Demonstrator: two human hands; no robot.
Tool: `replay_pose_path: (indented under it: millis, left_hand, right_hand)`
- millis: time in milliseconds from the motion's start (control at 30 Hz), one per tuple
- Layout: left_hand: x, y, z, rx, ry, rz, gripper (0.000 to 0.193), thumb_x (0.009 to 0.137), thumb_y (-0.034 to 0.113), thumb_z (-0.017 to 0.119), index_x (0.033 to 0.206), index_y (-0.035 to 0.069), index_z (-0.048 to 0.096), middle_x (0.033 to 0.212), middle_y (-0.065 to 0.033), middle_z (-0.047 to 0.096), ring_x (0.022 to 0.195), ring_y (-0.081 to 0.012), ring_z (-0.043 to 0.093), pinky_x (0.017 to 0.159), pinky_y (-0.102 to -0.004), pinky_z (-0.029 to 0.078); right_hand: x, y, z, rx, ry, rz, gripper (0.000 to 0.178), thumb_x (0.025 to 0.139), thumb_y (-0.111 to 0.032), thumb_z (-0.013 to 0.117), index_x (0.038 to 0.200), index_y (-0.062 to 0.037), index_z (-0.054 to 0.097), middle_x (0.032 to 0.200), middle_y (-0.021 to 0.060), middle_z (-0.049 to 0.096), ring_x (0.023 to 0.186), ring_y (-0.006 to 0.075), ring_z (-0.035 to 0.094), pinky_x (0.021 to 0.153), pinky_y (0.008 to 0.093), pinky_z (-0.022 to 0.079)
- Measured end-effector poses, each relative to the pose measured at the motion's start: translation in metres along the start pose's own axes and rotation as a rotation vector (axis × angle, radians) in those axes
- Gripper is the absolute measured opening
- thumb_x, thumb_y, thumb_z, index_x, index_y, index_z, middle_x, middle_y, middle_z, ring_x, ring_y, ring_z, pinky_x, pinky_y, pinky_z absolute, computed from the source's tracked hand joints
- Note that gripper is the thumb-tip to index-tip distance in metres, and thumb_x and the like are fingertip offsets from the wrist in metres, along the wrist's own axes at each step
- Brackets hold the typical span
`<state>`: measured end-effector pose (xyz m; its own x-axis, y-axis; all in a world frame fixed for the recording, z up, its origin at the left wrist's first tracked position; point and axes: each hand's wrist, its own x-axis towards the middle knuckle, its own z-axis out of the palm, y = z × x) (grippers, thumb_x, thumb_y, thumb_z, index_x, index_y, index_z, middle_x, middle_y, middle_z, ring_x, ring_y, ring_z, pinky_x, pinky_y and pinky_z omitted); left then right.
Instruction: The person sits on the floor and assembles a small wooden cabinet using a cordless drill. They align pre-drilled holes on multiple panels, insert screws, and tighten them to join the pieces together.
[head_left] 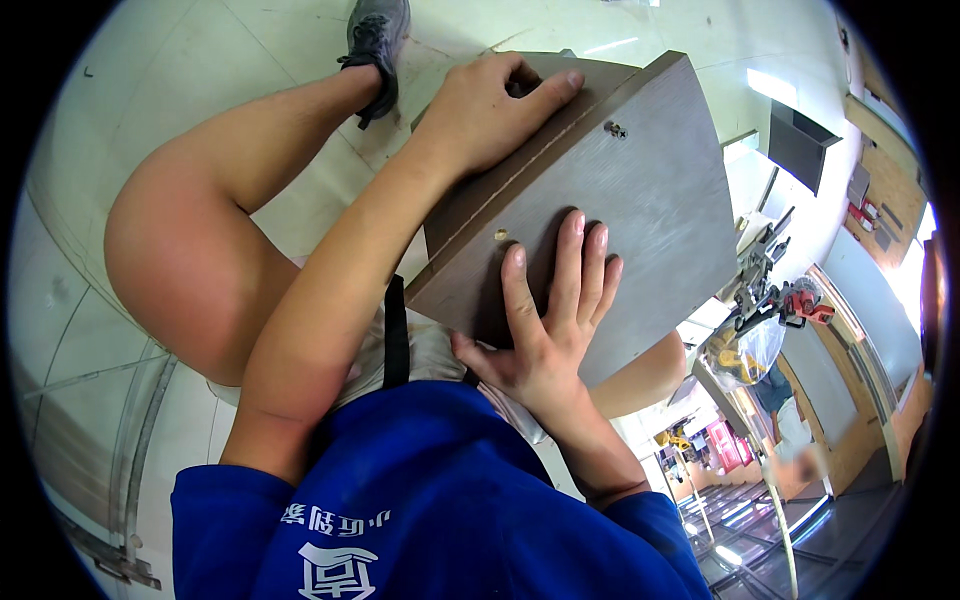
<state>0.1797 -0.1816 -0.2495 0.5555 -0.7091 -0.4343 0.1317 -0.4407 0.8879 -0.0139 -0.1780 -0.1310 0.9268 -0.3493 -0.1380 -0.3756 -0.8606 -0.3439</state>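
A grey-brown wooden board assembly (650, 190) rests across my lap, one panel joined at an angle to another. A screw head (614, 128) sits near its upper edge and a small hole (500, 235) shows lower left. My left hand (490, 105) grips the far top edge where the two panels meet, fingers curled over it. My right hand (550, 320) lies flat on the board's face, fingers spread and pressing down.
My bare left knee (190, 260) is raised at the left, with a grey shoe (378, 45) on the pale tiled floor beyond. A mitre saw on a stand (770, 290) and wooden wall panels stand at the right. A person stands farther off at lower right.
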Motion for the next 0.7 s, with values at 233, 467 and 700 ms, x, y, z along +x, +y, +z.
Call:
replay_pose_path:
  millis: [233, 467, 700]
  left_hand:
    - [-0.0019, -0.0024, -0.0031, -0.012, -0.022, -0.023, 0.065, 0.091, 0.059, 0.060, 0.104, -0.003, 0.071, 0.090, -0.0156, 0.072, 0.082, -0.0203, 0.068, 0.076, -0.0322, 0.052]
    - [-0.0002, -0.0014, -0.0015, 0.014, -0.018, -0.033, 0.063, 0.092, 0.059, 0.058, 0.103, -0.003, 0.071, 0.088, -0.0153, 0.071, 0.079, -0.0200, 0.067, 0.072, -0.0331, 0.051]
    - [0.0036, -0.0073, -0.0029, 0.093, 0.021, 0.048, 0.064, 0.094, 0.058, 0.057, 0.100, -0.005, 0.068, 0.091, -0.0211, 0.070, 0.085, -0.0259, 0.068, 0.077, -0.0375, 0.051]
  right_hand:
    - [0.0016, -0.0013, 0.0010, -0.008, -0.009, -0.012, 0.081, 0.069, -0.050, 0.078, 0.135, -0.0070, 0.057, 0.152, 0.0389, 0.030, 0.143, 0.0561, 0.027, 0.113, 0.0658, 0.015]
    - [0.0038, -0.0036, 0.0003, 0.008, 0.001, 0.003, 0.081, 0.068, -0.049, 0.079, 0.135, -0.0065, 0.058, 0.153, 0.0371, 0.030, 0.144, 0.0545, 0.026, 0.114, 0.0644, 0.015]
    - [0.0040, -0.0053, 0.0010, 0.005, 0.032, 0.034, 0.085, 0.059, -0.041, 0.080, 0.135, -0.0087, 0.060, 0.155, 0.0307, 0.033, 0.145, 0.0486, 0.028, 0.116, 0.0613, 0.017]
